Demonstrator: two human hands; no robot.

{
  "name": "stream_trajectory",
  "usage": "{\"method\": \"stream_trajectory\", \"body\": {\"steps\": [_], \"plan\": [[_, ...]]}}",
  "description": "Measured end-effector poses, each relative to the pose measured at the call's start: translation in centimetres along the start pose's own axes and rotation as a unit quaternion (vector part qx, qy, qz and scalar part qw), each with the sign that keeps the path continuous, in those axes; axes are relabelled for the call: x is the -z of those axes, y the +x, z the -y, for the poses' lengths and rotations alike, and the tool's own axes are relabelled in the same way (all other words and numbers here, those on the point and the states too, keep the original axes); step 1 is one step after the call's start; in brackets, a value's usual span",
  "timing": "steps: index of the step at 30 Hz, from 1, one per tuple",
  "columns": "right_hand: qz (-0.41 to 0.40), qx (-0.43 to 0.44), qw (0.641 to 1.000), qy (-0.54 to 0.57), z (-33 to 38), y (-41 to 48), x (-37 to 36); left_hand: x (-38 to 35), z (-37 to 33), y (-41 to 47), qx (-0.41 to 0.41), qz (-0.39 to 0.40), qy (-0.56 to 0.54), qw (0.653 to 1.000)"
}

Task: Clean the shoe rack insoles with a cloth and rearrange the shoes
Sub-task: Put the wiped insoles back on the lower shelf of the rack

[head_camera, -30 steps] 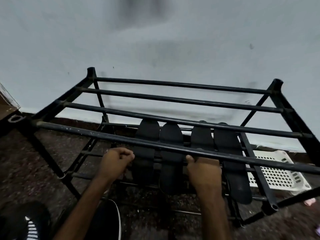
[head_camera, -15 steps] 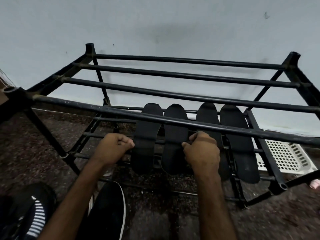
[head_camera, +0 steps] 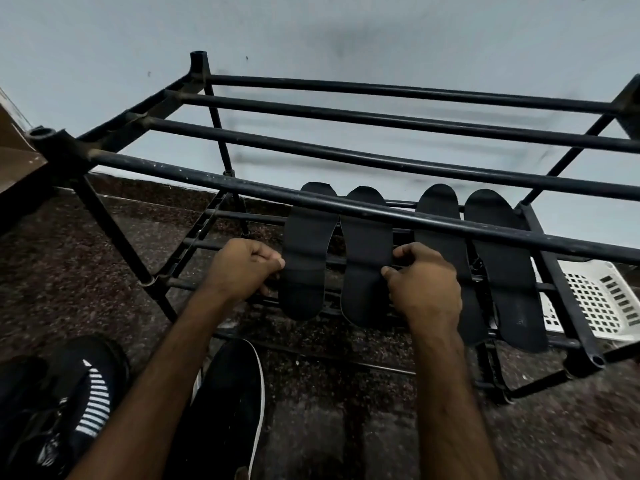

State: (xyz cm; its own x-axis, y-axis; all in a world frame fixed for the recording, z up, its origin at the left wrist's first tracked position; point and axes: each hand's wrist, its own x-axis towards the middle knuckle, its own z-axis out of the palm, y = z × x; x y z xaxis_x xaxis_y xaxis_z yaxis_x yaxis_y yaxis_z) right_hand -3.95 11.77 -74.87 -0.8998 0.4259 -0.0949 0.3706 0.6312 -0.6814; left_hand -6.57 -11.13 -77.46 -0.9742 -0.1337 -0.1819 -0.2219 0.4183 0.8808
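A black metal tube shoe rack (head_camera: 415, 218) stands on a dark speckled stone floor (head_camera: 86, 254) against a pale blue-grey wall (head_camera: 346, 39). Four flat black insoles (head_camera: 505, 265) lie side by side across its lower rails, centre right of the frame. The left hand (head_camera: 242, 268) has its grip curled at the leftmost insole's left edge. The right hand (head_camera: 426, 289) pinches the second insole's right edge. A white perforated plastic basket (head_camera: 602, 299) sits at far right, and two black shoes (head_camera: 228, 403) lie at lower left.
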Motion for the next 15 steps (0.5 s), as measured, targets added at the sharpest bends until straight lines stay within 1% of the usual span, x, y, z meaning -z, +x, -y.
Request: {"method": "stream_trajectory", "body": {"steps": [15], "plan": [[0.003, -0.003, 1.000, 0.003, -0.39, -0.07, -0.02, 0.01, -0.49, -0.85, 0.008, -0.008, 0.009, 1.000]]}}
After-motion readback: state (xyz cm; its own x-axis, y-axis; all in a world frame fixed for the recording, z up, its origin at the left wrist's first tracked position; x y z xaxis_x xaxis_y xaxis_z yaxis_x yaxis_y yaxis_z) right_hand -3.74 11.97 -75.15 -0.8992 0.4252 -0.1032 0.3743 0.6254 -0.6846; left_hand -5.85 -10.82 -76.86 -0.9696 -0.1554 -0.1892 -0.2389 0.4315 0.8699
